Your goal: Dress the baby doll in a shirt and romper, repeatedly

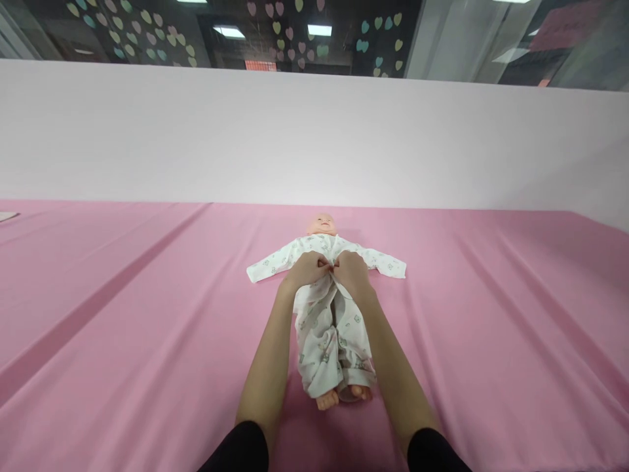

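A baby doll lies on its back, head away from me, dressed in a white printed romper. Its sleeves stretch out to both sides and its bare feet poke from the leg cuffs. Over the doll's belly, my left hand pinches the front edge of the cloth. Close beside it, my right hand pinches the other edge, fingertips almost meeting the left ones. The cloth is drawn up into folds below my fingers. Whatever fastener is between the fingertips is hidden.
A pink sheet with long creases covers the surface under the doll. Behind it rises a white wall, with heart-dotted windows above. The corner of a pale flat item shows at the far left edge.
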A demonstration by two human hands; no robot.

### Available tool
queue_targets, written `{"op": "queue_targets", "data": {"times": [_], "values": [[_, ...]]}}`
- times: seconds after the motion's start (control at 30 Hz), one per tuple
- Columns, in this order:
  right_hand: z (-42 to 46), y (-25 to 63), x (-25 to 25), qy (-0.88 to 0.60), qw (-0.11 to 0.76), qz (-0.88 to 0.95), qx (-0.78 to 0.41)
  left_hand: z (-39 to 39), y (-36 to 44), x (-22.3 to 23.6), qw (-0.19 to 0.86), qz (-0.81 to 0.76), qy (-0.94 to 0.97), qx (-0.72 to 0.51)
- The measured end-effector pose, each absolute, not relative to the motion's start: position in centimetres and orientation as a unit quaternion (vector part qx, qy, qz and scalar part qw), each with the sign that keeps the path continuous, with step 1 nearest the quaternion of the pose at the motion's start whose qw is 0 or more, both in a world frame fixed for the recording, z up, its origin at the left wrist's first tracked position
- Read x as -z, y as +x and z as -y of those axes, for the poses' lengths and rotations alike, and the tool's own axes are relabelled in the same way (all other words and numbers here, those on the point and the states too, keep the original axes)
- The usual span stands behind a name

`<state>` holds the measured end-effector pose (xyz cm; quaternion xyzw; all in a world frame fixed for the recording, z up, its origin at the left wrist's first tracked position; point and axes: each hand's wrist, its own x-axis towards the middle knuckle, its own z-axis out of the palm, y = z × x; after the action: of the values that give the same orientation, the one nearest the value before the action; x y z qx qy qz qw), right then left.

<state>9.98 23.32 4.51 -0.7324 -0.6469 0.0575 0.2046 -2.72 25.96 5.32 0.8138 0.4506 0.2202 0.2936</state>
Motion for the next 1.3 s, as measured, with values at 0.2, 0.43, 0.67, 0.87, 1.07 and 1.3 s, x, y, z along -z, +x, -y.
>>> {"op": "queue_targets", "data": {"times": [0.2,0.43,0.67,0.87,1.07,1.3], "values": [[-22.4,10.3,-5.7,-0.701,0.185,0.682,-0.098,-25.8,-3.0,-5.6,0.326,-0.444,0.803,-0.227],[-22.3,11.7,-6.0,-0.629,0.211,0.699,-0.266,-26.4,-3.0,-4.8,0.327,-0.448,0.798,-0.238],[-22.5,11.4,-6.1,-0.600,0.256,0.676,-0.343,-25.9,-2.5,-5.5,0.297,-0.442,0.812,-0.239],[-23.2,11.2,-4.9,-0.671,0.264,0.644,-0.256,-26.5,-2.4,-4.2,0.272,-0.440,0.827,-0.221],[-25.0,11.0,-2.7,-0.676,0.282,0.643,-0.222,-26.3,-1.4,-3.4,0.229,-0.459,0.824,-0.241],[-23.3,19.7,-3.4,-0.697,0.529,0.427,-0.228,-27.9,-8.1,-4.4,0.179,-0.627,0.572,-0.498]]}}
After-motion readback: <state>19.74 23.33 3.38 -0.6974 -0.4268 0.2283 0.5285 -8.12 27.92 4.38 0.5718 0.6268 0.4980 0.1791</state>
